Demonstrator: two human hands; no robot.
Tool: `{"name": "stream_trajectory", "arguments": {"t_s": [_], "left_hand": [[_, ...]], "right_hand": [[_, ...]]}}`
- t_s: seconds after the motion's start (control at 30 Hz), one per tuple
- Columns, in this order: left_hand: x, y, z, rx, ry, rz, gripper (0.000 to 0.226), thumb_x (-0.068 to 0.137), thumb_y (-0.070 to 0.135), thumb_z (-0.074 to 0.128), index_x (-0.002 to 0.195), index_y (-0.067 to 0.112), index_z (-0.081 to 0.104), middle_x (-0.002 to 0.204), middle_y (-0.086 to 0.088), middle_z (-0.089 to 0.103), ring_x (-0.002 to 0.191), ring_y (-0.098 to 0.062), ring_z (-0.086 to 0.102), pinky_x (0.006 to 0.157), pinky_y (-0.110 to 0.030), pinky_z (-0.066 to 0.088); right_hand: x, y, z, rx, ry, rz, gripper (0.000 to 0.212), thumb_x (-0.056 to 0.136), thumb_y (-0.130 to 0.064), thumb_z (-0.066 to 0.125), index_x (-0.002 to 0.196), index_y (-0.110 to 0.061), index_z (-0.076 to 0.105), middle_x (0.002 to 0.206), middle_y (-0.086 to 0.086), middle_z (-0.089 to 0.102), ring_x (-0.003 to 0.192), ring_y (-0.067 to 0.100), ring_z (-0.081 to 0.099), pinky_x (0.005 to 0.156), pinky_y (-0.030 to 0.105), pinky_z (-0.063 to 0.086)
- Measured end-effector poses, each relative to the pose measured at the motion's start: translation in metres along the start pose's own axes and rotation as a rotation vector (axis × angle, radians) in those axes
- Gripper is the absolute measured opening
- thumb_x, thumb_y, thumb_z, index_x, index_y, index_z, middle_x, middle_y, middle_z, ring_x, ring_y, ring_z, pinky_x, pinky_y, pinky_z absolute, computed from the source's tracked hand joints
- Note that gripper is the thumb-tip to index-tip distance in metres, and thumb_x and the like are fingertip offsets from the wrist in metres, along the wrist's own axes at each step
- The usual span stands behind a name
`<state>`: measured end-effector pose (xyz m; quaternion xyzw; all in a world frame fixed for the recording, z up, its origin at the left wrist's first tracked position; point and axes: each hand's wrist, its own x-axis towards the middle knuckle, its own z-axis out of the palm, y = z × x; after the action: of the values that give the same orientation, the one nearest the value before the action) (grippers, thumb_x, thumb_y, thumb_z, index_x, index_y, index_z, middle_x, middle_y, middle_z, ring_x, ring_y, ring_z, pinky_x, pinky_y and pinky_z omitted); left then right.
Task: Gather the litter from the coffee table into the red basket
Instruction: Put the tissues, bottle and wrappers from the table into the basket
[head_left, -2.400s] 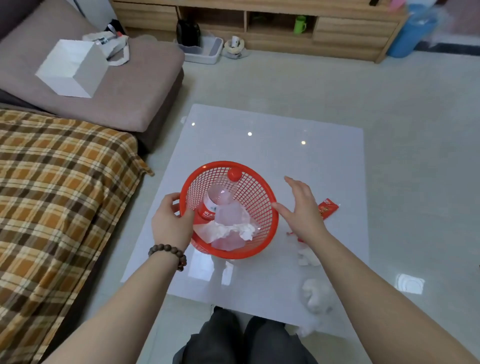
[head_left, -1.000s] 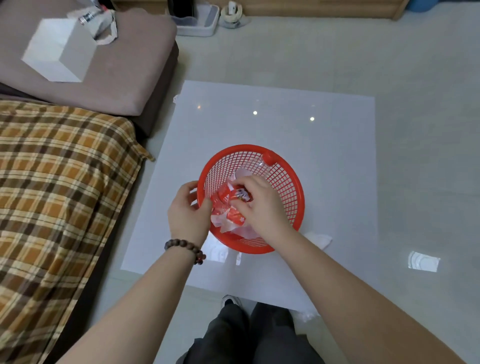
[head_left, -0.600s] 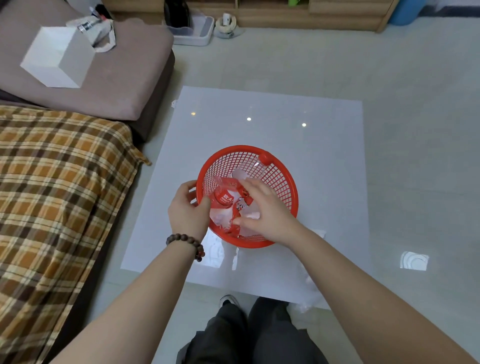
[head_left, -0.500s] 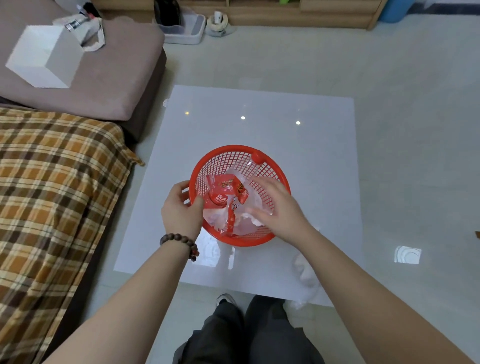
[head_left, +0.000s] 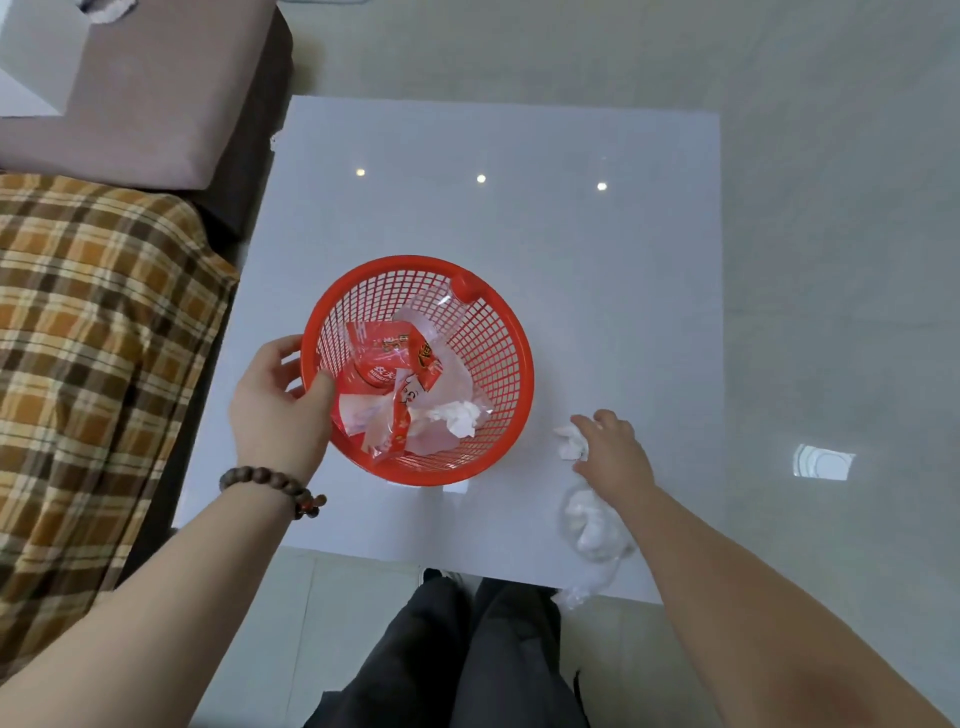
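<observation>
The left hand (head_left: 278, 402) grips the red basket (head_left: 511, 332) by its rim. The right hand's (head_left: 613, 452) fingers (head_left: 584, 427) pinch a crumpled tissue (head_left: 570, 440) on the surface (head_left: 519, 208).

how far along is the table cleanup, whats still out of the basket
Mostly done: a plastic bottle, red wrappers and a tissue already lie in the red basket, steadied by the left hand. The right hand is on a crumpled tissue. A second white wad remains near the table edge.
</observation>
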<state>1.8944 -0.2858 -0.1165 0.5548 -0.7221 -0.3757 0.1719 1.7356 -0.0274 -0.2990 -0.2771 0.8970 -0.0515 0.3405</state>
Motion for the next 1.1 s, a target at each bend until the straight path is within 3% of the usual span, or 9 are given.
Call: {"name": "stream_trajectory", "arguments": {"t_s": [0.1,0.23,0.37,0.5,0.57,0.63,0.83,1.0,1.1], "left_hand": [[0.001,-0.005,0.003,0.004,0.014,0.000,0.029,0.086,0.026,0.064,0.114,0.024,0.058,0.103,0.005,0.062,0.081,-0.001,0.059,0.058,-0.027,0.053],[-0.004,-0.009,0.005,-0.028,0.014,-0.060,0.029,0.086,0.026,0.064,0.114,0.025,0.058,0.108,-0.001,0.065,0.092,-0.017,0.064,0.071,-0.042,0.057],[-0.012,-0.006,-0.001,-0.012,0.026,-0.074,0.029,0.086,0.022,0.062,0.115,0.023,0.058,0.110,-0.003,0.066,0.085,-0.010,0.061,0.066,-0.031,0.053],[-0.019,0.000,-0.008,-0.026,0.005,-0.093,0.030,0.086,0.023,0.062,0.116,0.021,0.058,0.110,-0.003,0.065,0.086,-0.013,0.062,0.070,-0.035,0.054],[-0.022,0.003,-0.010,-0.043,-0.006,-0.106,0.030,0.087,0.024,0.062,0.116,0.022,0.057,0.109,-0.003,0.065,0.087,-0.017,0.064,0.073,-0.040,0.056],[-0.025,0.006,-0.012,-0.062,-0.018,-0.102,0.030,0.087,0.023,0.062,0.116,0.021,0.057,0.110,-0.003,0.065,0.088,-0.017,0.065,0.073,-0.039,0.056],[-0.031,0.012,-0.017,-0.117,-0.037,-0.079,0.031,0.086,0.020,0.061,0.118,0.018,0.058,0.110,-0.004,0.066,0.086,-0.013,0.063,0.064,-0.027,0.052],[-0.031,0.009,-0.017,-0.108,-0.057,-0.045,0.033,0.087,0.023,0.062,0.120,0.018,0.056,0.113,-0.003,0.065,0.081,-0.006,0.058,0.057,-0.017,0.045],[-0.028,0.002,-0.014,-0.096,-0.071,-0.042,0.033,0.088,0.025,0.062,0.120,0.020,0.055,0.114,-0.003,0.064,0.081,-0.007,0.059,0.058,-0.020,0.047]], "right_hand": [[0.010,0.001,0.011,-0.065,0.082,0.009,0.042,0.086,-0.008,0.055,0.125,-0.020,0.048,0.123,0.008,0.048,0.110,0.026,0.044,0.082,0.031,0.042],[0.010,-0.008,0.001,0.161,0.182,0.068,0.025,0.085,-0.006,0.052,0.109,-0.013,0.057,0.106,0.012,0.057,0.100,0.031,0.054,0.075,0.038,0.046],[-0.013,-0.040,-0.037,0.496,0.422,0.061,0.029,0.085,-0.015,0.062,0.114,-0.015,0.058,0.107,0.009,0.059,0.093,0.028,0.058,0.076,0.038,0.049],[-0.044,-0.087,-0.082,0.713,0.645,-0.114,0.028,0.082,-0.021,0.064,0.107,-0.031,0.056,0.099,-0.008,0.055,0.086,0.008,0.055,0.068,0.018,0.044],[-0.056,-0.109,-0.097,0.714,0.629,-0.226,0.031,0.082,-0.023,0.065,0.110,-0.032,0.055,0.102,-0.009,0.055,0.088,0.004,0.054,0.069,0.016,0.043],[-0.061,-0.126,-0.104,0.657,0.545,-0.298,0.035,0.083,-0.021,0.064,0.117,-0.025,0.057,0.112,-0.003,0.059,0.097,0.012,0.058,0.077,0.024,0.048],[-0.077,-0.130,-0.109,0.510,0.433,-0.318,0.051,0.083,-0.016,0.067,0.131,-0.017,0.052,0.134,0.005,0.054,0.123,0.021,0.048,0.099,0.026,0.037],[-0.100,-0.083,-0.099,0.560,0.528,-0.166,0.051,0.083,-0.030,0.069,0.131,-0.021,0.051,0.132,0.002,0.052,0.122,0.015,0.048,0.100,0.026,0.038],[-0.113,-0.038,-0.066,0.462,0.451,0.028,0.057,0.083,-0.034,0.068,0.135,-0.022,0.046,0.138,0.006,0.046,0.129,0.022,0.040,0.101,0.030,0.035]]}}
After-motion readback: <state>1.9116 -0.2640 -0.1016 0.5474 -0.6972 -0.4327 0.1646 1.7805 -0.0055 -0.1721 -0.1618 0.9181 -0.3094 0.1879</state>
